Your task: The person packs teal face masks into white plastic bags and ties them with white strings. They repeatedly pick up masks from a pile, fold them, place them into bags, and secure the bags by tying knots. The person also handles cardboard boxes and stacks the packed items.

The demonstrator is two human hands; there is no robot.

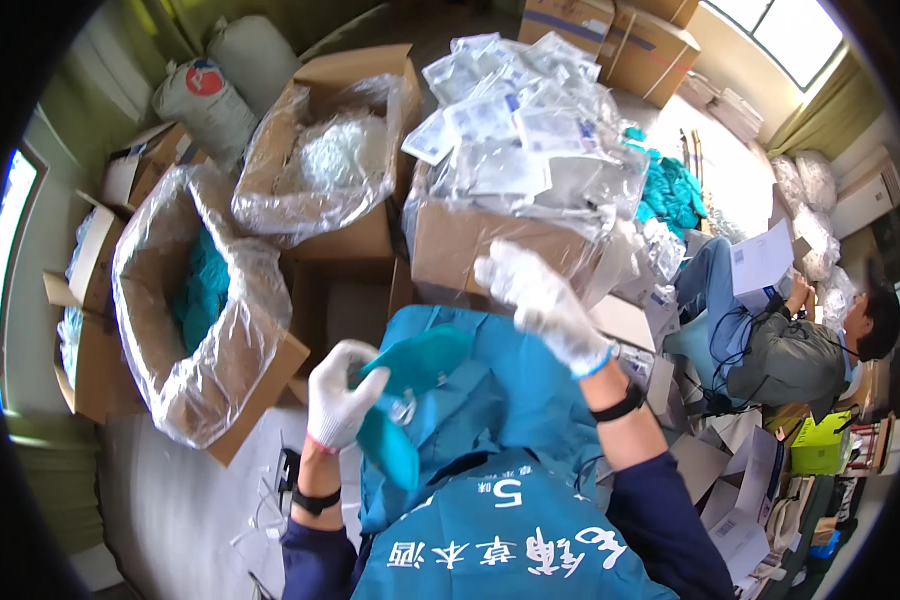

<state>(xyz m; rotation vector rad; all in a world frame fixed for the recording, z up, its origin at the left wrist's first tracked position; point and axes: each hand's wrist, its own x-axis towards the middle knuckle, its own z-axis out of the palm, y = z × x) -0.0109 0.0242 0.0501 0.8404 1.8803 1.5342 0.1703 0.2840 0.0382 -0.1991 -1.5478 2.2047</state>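
While the left hand (342, 395), in a white glove, is clamped with thumb and curled fingers on teal sole-shaped pieces (425, 362), the right hand (535, 300) stands well apart from it, palm flat and fingers stretched out. Whether its fingertips touch the carton (445, 240) beyond them, I cannot tell. The teal pieces hang above the left edge of the apron (545, 420) spread over the lap. Two lobes show: the upper one's long axis slants up and rightward, its rounded end toward that carton; the lower one slants down and rightward, toward the wearer's body. Whether they are joined under the glove is hidden. One small clear fastener (402, 408) sits between them.

Three plastic-lined cartons stand around: this one, heaped past its top edges with clear packets (520, 115) too overlapped to count; one at left (260, 395) with teal pieces inside; and one behind (365, 70) holding whitish, crumpled material. One co-worker (785, 360) sits at right.
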